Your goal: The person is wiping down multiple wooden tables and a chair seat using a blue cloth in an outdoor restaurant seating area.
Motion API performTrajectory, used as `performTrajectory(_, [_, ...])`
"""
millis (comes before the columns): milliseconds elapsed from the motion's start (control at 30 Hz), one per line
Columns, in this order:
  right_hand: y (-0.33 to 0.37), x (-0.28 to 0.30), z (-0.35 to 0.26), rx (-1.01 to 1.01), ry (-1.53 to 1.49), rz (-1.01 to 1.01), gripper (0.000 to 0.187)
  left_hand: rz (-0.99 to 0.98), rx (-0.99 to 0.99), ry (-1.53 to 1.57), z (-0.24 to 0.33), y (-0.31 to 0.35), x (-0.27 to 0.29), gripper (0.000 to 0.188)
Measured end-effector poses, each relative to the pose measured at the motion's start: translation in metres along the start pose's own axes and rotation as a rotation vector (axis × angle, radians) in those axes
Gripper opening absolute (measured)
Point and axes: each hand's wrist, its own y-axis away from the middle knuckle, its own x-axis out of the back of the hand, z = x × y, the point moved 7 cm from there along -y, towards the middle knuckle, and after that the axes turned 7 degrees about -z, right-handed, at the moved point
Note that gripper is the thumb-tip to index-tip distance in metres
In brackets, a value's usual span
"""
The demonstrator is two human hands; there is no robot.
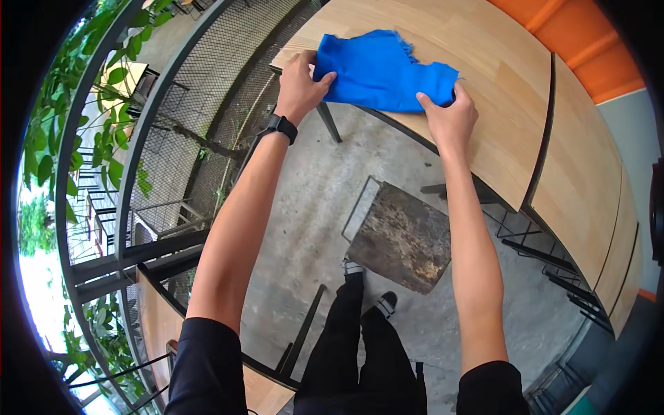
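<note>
Head cam: I see both arms stretched fwd over a light wood table (484,76). A blue cloth (384,69) lies crumpled on the tabletop near its front edge. Left hand (299,83) pinches the cloth's left end, thumb on top, fingers curled under the fabric at the table's corner; black watch (282,127) on that wrist. Right hand (451,114) grips the cloth's right lower corner, fingers closed on it, right at the table edge. Below the table, on the concrete floor (304,207), stands a dark worn stool (401,235) w/ a square top, between my arms. Black trousers and shoes near the stool. Mesh railing (200,131) and green plants (62,104) at left.
</note>
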Motion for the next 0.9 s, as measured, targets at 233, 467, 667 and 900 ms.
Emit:
performTrajectory(233, [0.058, 0.054, 0.003, 0.339, 0.269, 0.469, 0.047, 0.274, -0.271, -0.336, 0.046, 0.040, 0.001, 0.049])
performTrajectory(467, [0.163, 0.067, 0.100, 0.126, 0.258, 0.133, 0.040, -0.042, -0.298, -0.029, 0.092, 0.138, -0.057, 0.031])
performTrajectory(667, [0.259, 0.038, 0.235, -0.139, 0.410, 0.157, 0.051, -0.335, 0.078, 0.070, 0.042, 0.249, -0.155, 0.044])
performTrajectory(900, [0.325, -0.011, 0.325, -0.584, -0.131, -0.071, 0.057, -0.404, 0.206, -0.004, 0.018, 0.316, -0.198, 0.062])
